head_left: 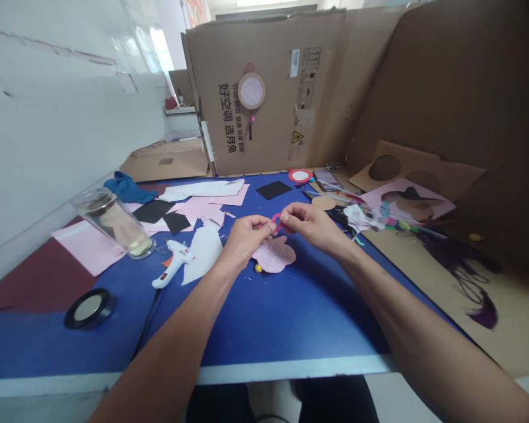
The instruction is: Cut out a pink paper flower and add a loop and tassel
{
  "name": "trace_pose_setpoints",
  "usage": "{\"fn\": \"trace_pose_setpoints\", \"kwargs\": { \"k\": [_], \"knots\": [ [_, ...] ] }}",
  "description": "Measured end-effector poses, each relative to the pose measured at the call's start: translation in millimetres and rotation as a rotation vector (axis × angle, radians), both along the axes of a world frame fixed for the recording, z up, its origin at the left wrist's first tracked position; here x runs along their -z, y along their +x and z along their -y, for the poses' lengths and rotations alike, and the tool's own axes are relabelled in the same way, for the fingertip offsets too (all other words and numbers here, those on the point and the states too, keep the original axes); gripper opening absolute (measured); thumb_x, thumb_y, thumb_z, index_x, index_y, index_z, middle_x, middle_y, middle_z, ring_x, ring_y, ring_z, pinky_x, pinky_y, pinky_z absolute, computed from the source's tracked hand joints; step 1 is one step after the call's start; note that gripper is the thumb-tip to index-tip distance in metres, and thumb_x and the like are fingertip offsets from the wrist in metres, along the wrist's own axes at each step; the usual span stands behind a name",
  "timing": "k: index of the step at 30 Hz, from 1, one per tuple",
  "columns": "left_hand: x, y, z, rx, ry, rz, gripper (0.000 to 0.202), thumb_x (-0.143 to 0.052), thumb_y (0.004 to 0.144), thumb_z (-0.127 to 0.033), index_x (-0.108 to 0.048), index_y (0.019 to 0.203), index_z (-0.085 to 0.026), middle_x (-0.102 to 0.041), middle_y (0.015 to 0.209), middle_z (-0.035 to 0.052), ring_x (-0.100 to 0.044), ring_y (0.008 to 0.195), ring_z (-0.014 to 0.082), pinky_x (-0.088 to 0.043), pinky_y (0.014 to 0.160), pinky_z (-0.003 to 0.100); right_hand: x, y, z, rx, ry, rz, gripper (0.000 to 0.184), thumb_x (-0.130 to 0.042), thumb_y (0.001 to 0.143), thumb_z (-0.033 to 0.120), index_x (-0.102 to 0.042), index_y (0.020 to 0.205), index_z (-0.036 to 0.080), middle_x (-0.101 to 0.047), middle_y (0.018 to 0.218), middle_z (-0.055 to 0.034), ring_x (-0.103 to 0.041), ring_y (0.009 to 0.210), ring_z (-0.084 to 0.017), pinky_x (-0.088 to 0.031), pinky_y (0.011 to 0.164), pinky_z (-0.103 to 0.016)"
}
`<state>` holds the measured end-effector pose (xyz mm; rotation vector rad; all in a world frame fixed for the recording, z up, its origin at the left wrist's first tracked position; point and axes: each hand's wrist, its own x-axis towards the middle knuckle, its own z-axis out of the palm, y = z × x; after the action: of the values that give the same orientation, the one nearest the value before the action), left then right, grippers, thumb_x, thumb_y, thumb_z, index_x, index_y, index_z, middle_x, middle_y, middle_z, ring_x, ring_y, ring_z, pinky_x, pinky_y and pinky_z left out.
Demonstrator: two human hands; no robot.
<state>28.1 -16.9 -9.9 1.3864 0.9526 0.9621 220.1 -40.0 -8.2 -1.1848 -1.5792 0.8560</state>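
- Centre of the frame: a person's left hand (248,236) and right hand (309,224) meet above a glossy blue tabletop (291,323), each with thumb and forefinger pinched on a small bright-pink loop (277,221).
- Just below the loop sits a pale-pink paper cutout with scalloped edges (278,256); whether it hangs or lies flat cannot be told. A small round yellow bead (258,268) shows at its lower edge.
- Left of centre, a white glue gun (173,267) lies beside a curved white sheet (205,249); nearby stands a clear glass bottle (126,226).
- Upper left, a crumpled blue cloth (130,189) lies near pink, white and black sheets, beneath a shiny white wall (70,106).
- Upper centre, a printed brown cardboard panel (282,106) closes off the workspace, a round tan-rimmed ornament (251,91) hanging on it.
- At right, dark purple tassels (485,311) spread over a tan surface (423,282).
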Motion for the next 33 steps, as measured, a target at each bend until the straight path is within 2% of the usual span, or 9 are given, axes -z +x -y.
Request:
{"fn": "trace_pose_setpoints", "kwargs": {
  "k": [5,11,15,20,24,26,33],
  "knots": [
    [1.6,1.5,0.9,-0.001,0.014,-0.038,0.011,-0.077,0.083,-0.024,-0.077,0.074,-0.018,-0.076,0.074,0.0041,-0.061,0.063,0.0120,-0.045,0.063,0.026,1.4,0.7,-0.7,0.025,0.017,0.066,0.030,-0.066,0.091,0.051,-0.063,0.081,0.022,-0.067,0.075,-0.0023,-0.057,0.067,-0.017,-0.048,0.065,-0.032],
    [6.8,1.5,0.5,0.042,0.042,-0.044,0.014,-0.077,0.083,-0.027,-0.076,0.072,-0.019,-0.074,0.073,0.0033,-0.056,0.059,0.0106,-0.041,0.059,0.025,0.3,-0.2,0.1,0.037,0.015,0.105,0.028,-0.063,0.092,0.047,-0.063,0.081,0.022,-0.069,0.077,-0.0030,-0.059,0.068,-0.018,-0.049,0.066,-0.031],
    [5.3,0.5,-1.5,0.027,-0.006,-0.021,0.012,-0.077,0.086,-0.030,-0.079,0.082,-0.018,-0.077,0.079,0.0042,-0.062,0.063,0.0112,-0.044,0.060,0.024,-2.3,1.0,0.6,0.035,0.002,0.110,0.028,-0.064,0.092,0.048,-0.062,0.081,0.022,-0.067,0.073,-0.0017,-0.057,0.066,-0.017,-0.047,0.064,-0.031],
    [-1.1,-1.7,-2.1,-0.018,-0.061,0.002,0.012,-0.076,0.090,-0.029,-0.079,0.089,-0.018,-0.079,0.081,0.0053,-0.064,0.063,0.0105,-0.046,0.060,0.022,-4.0,2.5,0.1,0.049,-0.041,0.049,0.031,-0.069,0.088,0.051,-0.063,0.081,0.022,-0.065,0.069,-0.0004,-0.055,0.063,-0.016,-0.044,0.061,-0.030],
    [-4.3,-0.1,1.3,-0.013,-0.108,-0.009,0.002,-0.076,0.087,-0.018,-0.076,0.086,-0.018,-0.078,0.075,0.0050,-0.063,0.059,0.0101,-0.044,0.056,0.021,-2.2,2.3,-1.8,0.064,-0.073,-0.031,0.034,-0.073,0.085,0.054,-0.064,0.079,0.021,-0.065,0.069,-0.0008,-0.055,0.063,-0.016,-0.044,0.061,-0.030],
    [-4.7,1.3,2.3,-0.030,-0.125,-0.018,0.005,-0.075,0.087,-0.014,-0.074,0.083,-0.018,-0.077,0.072,0.0044,-0.062,0.057,0.0099,-0.043,0.055,0.021,-1.4,1.8,-2.6,0.075,-0.085,-0.079,0.037,-0.075,0.084,0.056,-0.065,0.079,0.021,-0.065,0.069,-0.0009,-0.055,0.063,-0.016,-0.044,0.061,-0.030],
    [-3.0,-2.1,-3.0,-0.097,-0.083,0.019,0.014,-0.073,0.089,-0.021,-0.070,0.075,-0.019,-0.078,0.076,0.0053,-0.063,0.059,0.0099,-0.044,0.055,0.022,-7.3,1.5,0.4,0.054,-0.127,-0.189,0.035,-0.085,0.079,0.052,-0.069,0.078,0.021,-0.066,0.068,-0.0007,-0.056,0.063,-0.015,-0.047,0.062,-0.030]
  ]
}}
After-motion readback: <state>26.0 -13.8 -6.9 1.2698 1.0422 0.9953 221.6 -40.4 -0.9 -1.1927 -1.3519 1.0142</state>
